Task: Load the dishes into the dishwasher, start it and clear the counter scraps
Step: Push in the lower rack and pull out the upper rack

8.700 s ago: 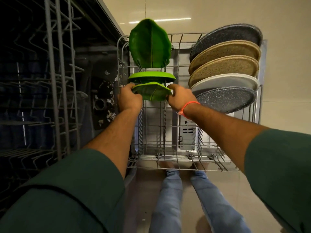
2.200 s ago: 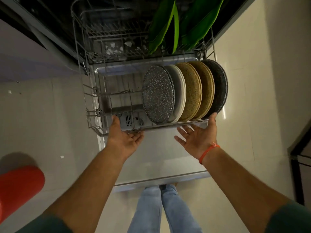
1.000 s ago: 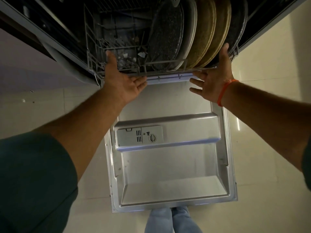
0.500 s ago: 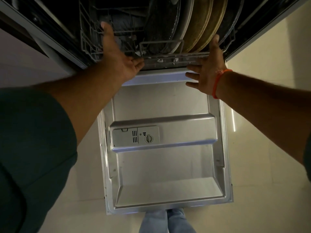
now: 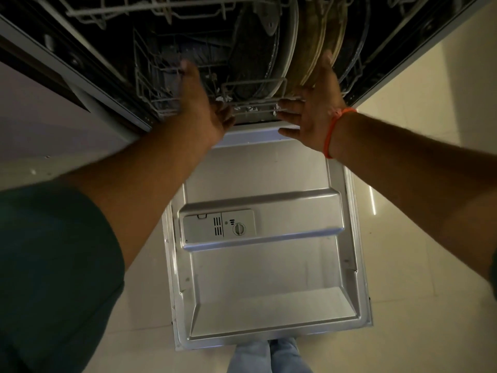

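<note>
Dishwasher door (image 5: 269, 278) is flat open, lower rack (image 5: 252, 106) sits inside the tub with the plates (image 5: 304, 57) standing on edge (pretty dark in there). Left hand (image 5: 199, 103) and right hand (image 5: 314, 103) press its front rail, fingers straight and spread.

The top edge is cutting off the plates (image 5: 293, 49) and the upper rack (image 5: 161, 9). Darkness is hiding the far inside of the dishwasher (image 5: 188, 49). The left hand (image 5: 199, 103) is covering part of the lower rack (image 5: 150, 87), and its fingers (image 5: 188, 74) are blurring. The bottom edge is cropping the legs (image 5: 269, 356); the left edge is cropping the sleeve (image 5: 53, 265).
</note>
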`<state>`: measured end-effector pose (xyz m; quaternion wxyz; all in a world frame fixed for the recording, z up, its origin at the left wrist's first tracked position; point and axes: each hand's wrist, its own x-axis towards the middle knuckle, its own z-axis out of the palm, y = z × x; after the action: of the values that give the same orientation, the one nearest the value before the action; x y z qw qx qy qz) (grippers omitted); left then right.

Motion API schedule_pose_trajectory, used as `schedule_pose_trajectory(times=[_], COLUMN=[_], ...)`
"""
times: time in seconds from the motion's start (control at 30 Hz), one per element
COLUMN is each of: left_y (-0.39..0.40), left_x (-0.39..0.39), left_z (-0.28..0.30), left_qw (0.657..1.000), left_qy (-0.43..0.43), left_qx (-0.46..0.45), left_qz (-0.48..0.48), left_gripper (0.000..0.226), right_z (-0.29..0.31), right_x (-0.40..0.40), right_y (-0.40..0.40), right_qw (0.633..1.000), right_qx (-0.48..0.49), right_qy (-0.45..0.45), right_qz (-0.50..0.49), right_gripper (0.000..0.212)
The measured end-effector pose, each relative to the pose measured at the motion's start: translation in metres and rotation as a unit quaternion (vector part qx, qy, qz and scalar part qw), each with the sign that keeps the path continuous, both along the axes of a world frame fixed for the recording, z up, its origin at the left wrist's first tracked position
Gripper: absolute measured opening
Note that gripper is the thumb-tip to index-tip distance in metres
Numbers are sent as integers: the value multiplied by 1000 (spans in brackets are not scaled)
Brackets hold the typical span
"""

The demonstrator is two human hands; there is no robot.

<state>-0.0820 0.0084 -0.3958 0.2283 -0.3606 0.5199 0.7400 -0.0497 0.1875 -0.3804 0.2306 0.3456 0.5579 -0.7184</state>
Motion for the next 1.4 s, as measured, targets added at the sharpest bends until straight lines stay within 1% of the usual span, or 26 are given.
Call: schedule_pose_trajectory(times=[0.07,0.1,0.17,0.23,0.33,0.4,0.43,0.5,0.6,0.63,0.7,0.73,0.77,0.87,0.93,1.03,1.13,1.2,1.3,1.4], left_y=[7,8,5,-3,-16,-25,-28,-34,-38,-39,-42,-44,-46,-51,-53,-48,-46,-46,-48,-50], left_x=[22,33,54,68,75,75,73,70,59,54,44,39,33,18,13,9,7,12,27,47], left_z=[17,24,34,48,75,93,102,117,133,136,140,142,144,153,158,168,174,177,177,174], left_qw=[991,977,922,860,782,738,720,696,685,671,618,593,580,592,582,588,599,596,593,577], left_qy=[30,69,180,280,380,423,436,448,437,433,430,425,408,345,347,331,299,287,282,290], left_qx=[-94,-154,-256,-312,-383,-429,-452,-487,-513,-530,-585,-610,-626,-633,-636,-626,-615,-603,-586,-589], left_qz=[-85,-132,-226,-291,-311,-303,-294,-278,-278,-284,-301,-310,-323,-361,-369,-391,-416,-445,-474,-487], left_gripper=[64,62,63,65,66,67,67,67,71,73,74,73,71,60,53,46,44,44,44,45], right_z=[13,19,31,46,80,105,115,128,141,145,150,151,152,153,155,158,163,166,169,169], right_x=[8,13,25,37,52,56,56,51,36,31,20,13,7,-7,-9,-5,2,10,26,38], right_y=[-5,-7,-12,-14,-17,-16,-15,-11,-4,-4,-4,-5,-5,-4,-5,-6,-6,-4,1,8], right_qw=[998,994,982,963,928,891,869,819,747,729,696,685,678,644,629,633,635,628,627,615], right_qx=[54,87,147,204,277,330,353,406,489,515,566,583,595,624,637,637,633,633,626,619], right_qy=[7,16,54,114,196,269,311,375,415,409,363,329,296,241,232,215,207,205,205,208], right_qz=[40,65,105,137,154,155,154,157,176,193,253,287,316,372,381,384,391,405,416,442], right_gripper=[87,82,74,67,54,45,39,30,45,52,66,70,73,71,67,63,61,60,56,53])
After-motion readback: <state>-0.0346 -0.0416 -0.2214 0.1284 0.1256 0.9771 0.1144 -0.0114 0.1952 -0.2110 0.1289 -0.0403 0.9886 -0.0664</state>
